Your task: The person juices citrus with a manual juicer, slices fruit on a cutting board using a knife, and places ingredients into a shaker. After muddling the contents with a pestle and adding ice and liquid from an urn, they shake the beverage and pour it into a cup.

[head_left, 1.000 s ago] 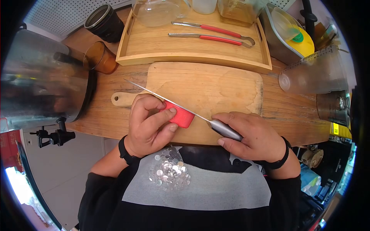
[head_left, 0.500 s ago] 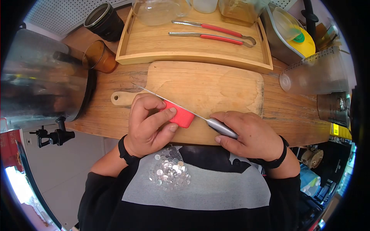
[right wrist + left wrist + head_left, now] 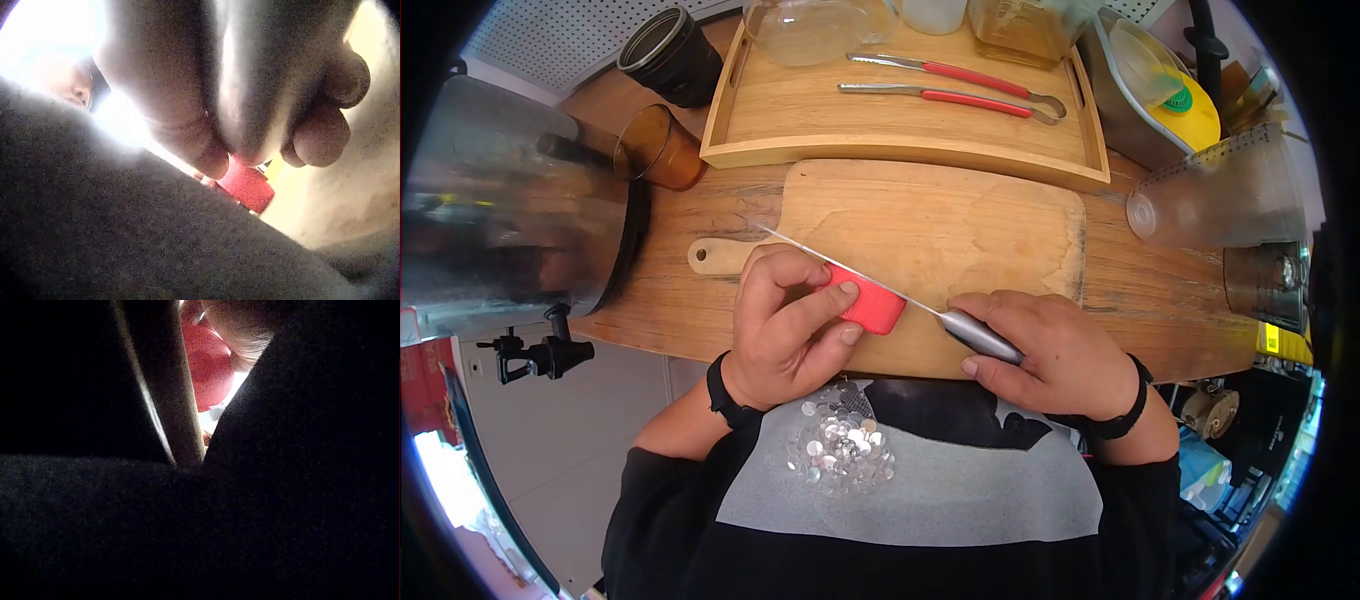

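The left hand (image 3: 785, 325) grips a red block-shaped thing (image 3: 872, 308) with a ribbed surface, over the near edge of the wooden board (image 3: 960, 225). A knife (image 3: 980, 337) is held by its grey handle in the right hand (image 3: 1060, 355); its blade lies slantwise along the far edge of the red thing, tip up to the left. In the left wrist view, the red thing (image 3: 207, 369) shows through a narrow gap in the dark. Curled fingers (image 3: 322, 134) and the knife handle (image 3: 250, 94) fill the right wrist view, with the red thing (image 3: 247, 184) beyond.
Behind the board stands a wooden tray (image 3: 900, 155) with red-handled tongs (image 3: 975, 98) and glass vessels. An amber glass (image 3: 662, 150), a black cup (image 3: 670, 60) and a big dark container (image 3: 510, 210) are at left. A clear pitcher (image 3: 1220, 190) lies at right.
The right hand and knife have slid slightly up-left and then a little back down-right, the blade staying along the red thing. The left hand has barely moved.
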Demonstrator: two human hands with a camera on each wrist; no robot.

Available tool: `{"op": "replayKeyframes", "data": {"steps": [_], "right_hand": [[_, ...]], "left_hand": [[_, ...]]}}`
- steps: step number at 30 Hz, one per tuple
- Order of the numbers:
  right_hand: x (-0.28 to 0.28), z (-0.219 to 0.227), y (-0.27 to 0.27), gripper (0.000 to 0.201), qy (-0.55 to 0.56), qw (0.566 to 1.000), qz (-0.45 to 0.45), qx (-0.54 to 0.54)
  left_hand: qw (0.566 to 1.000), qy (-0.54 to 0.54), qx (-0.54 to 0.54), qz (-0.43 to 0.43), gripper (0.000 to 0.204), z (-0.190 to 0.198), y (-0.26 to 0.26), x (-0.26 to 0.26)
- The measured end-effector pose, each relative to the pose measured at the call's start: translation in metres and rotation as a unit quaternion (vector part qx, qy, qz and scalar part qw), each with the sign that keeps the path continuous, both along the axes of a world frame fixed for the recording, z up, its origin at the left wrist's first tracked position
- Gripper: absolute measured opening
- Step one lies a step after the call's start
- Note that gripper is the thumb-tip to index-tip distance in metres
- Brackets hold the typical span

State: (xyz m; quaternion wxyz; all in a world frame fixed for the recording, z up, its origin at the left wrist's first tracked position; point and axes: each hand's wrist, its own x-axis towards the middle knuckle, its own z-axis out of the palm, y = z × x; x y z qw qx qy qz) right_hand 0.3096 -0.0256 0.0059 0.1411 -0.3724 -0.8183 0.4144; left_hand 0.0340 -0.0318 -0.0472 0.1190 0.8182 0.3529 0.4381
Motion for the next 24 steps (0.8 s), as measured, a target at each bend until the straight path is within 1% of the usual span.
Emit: {"op": "replayKeyframes", "data": {"steps": [2, 15, 24], "right_hand": [[-0.0018, -0.001, 0.0004, 0.037, -0.034, 0.999, 0.001, -0.003], [-0.0031, -0.002, -0.0003, 0.035, -0.032, 0.999, -0.004, 0.007], [0.0022, -0.0003, -0.002, 0.038, 0.014, 1.0, -0.008, 0.004]], "left_hand": [[1.0, -0.009, -0.001, -0.004, 0.032, -0.0006, 0.0002, 0.0003], [1.0, -0.011, 0.003, -0.004, 0.031, -0.0014, 0.0005, 0.0004], [1.0, -0.003, 0.0, -0.001, 0.031, -0.0007, 0.0001, 0.0004]]}}
